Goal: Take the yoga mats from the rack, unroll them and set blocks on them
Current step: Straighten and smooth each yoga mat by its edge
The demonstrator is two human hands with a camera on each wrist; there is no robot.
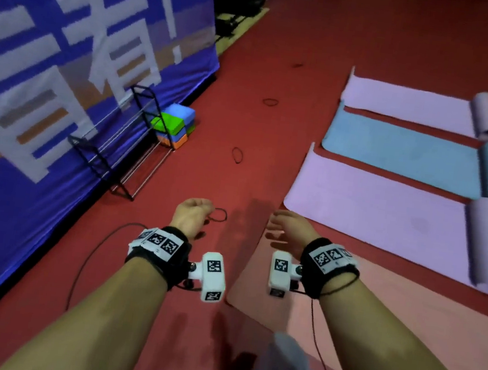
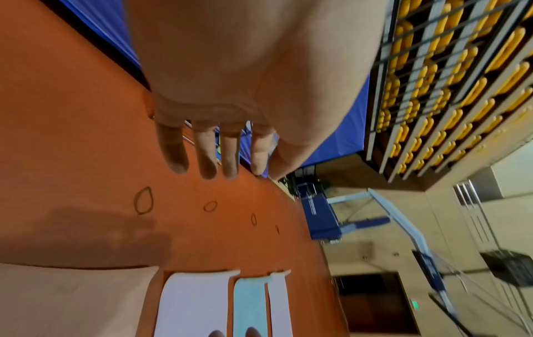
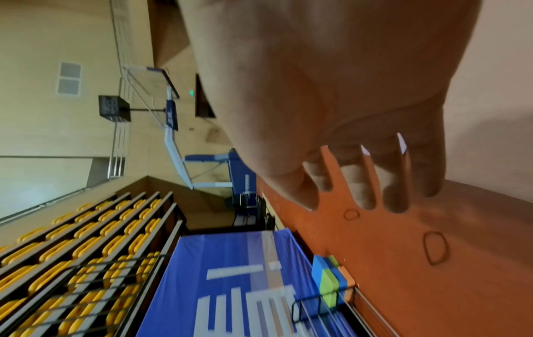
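Three mats lie partly unrolled on the red floor at the right: a far lilac mat [image 1: 406,105], a blue mat [image 1: 404,149] and a near lilac mat [image 1: 380,214], each with a roll left at its right end. A pink mat [image 1: 404,321] lies flat nearest me. Stacked foam blocks [image 1: 173,125] in blue, green and orange sit at the far end of the black wire rack [image 1: 125,142], which holds no mats. My left hand [image 1: 194,215] and right hand [image 1: 285,226] hover empty above the floor, fingers loosely extended in both wrist views.
A blue banner wall [image 1: 66,70] runs along the left behind the rack. Several black elastic bands [image 1: 237,154] lie scattered on the floor between rack and mats. A black cable [image 1: 86,257] trails from my left wrist. Folded bleachers [image 2: 450,91] and a basketball stand [image 2: 326,219] stand farther off.
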